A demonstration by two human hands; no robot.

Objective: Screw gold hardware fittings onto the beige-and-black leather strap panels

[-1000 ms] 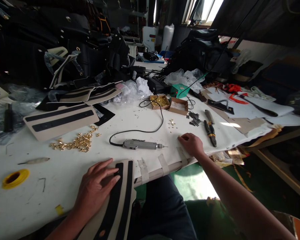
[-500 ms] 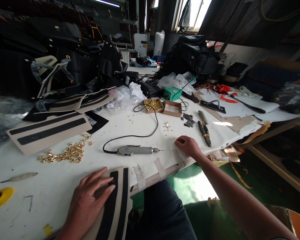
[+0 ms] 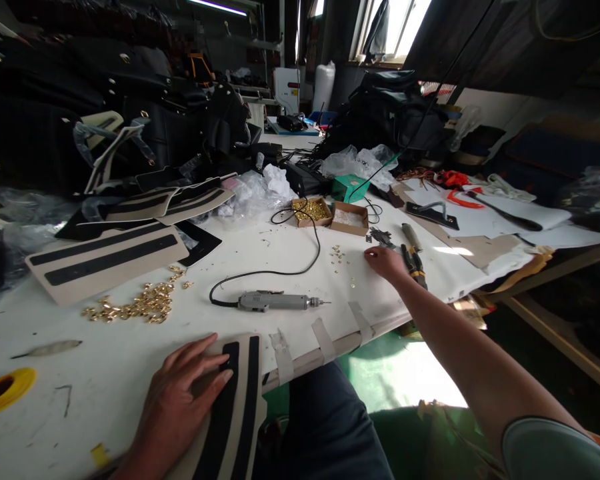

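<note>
My left hand [image 3: 183, 395] lies flat with fingers spread on a beige panel with black stripes [image 3: 230, 413] that hangs over the table's near edge. My right hand [image 3: 386, 260] reaches out over the white table [image 3: 130, 353], its fingers curled down near a few small dark metal pieces [image 3: 380, 236] and the pliers [image 3: 414, 261]. What the fingertips pinch, if anything, is too small to see. A grey electric screwdriver [image 3: 275, 302] with a black cord lies between my hands.
A heap of gold fittings [image 3: 140, 304] lies to the left, and two small boxes [image 3: 330, 213] of hardware stand behind. More striped panels [image 3: 105, 257], plastic bags, black bags and a yellow tape roll [image 3: 5, 390] crowd the table. Tape strips [image 3: 325, 337] hold the table's edge.
My right hand has moved away from the near edge, farther onto the table toward the dark metal pieces and pliers. My left hand stays on the striped panel.
</note>
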